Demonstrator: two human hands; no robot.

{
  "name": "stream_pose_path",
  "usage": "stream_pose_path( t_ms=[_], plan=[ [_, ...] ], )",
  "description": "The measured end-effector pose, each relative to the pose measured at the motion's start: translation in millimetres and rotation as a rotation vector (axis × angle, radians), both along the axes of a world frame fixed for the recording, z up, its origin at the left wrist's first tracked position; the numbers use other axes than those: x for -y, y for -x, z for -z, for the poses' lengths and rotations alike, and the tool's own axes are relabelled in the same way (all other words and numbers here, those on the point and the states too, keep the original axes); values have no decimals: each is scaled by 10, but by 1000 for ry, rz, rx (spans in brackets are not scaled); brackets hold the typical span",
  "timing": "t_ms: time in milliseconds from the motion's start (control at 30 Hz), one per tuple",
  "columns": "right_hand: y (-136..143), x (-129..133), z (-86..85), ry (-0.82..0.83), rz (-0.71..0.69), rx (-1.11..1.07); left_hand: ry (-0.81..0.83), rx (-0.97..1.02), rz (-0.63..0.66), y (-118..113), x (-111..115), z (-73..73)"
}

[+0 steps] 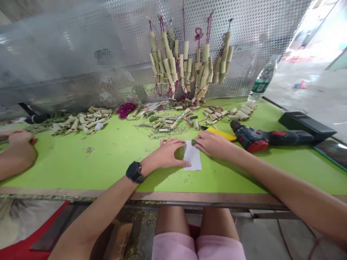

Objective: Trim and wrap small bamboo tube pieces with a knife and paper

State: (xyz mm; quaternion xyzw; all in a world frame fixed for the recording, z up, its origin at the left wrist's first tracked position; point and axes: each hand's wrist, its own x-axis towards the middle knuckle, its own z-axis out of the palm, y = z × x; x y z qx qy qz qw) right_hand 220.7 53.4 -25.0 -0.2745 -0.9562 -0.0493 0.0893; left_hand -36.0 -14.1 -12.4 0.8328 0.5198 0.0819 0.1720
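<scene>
A small white sheet of paper [192,159] lies on the green tabletop between my hands. My left hand [169,153], with a black watch at its wrist, rests at the paper's left side. Its thumb lies on the sheet near the lower edge, with a wide gap between thumb and fingers. At the paper's upper right, my right hand [211,144] has its fingers closed on a short green bamboo piece [194,142], which is partly hidden. Beyond both hands, cut bamboo pieces and shavings [165,126] are scattered.
A cordless drill [249,137] and a yellow-handled tool [221,133] lie right. Strung bamboo bundles [187,65] hang on the perforated panel. A bottle [261,85] stands back right. Left are purple cord [126,110], a bamboo pile [81,121] and another person's hand [20,139].
</scene>
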Motion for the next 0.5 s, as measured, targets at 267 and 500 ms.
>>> stream_pose_path(
  t_ms=[267, 500],
  plan=[
    [-23, -56, -6, 83, -110, -60, 7, 2, -3, -18, 17, -33],
    [25, 66, 4, 98, -149, -79, 1, 10, 7, -7, 18, -15]
  ],
)
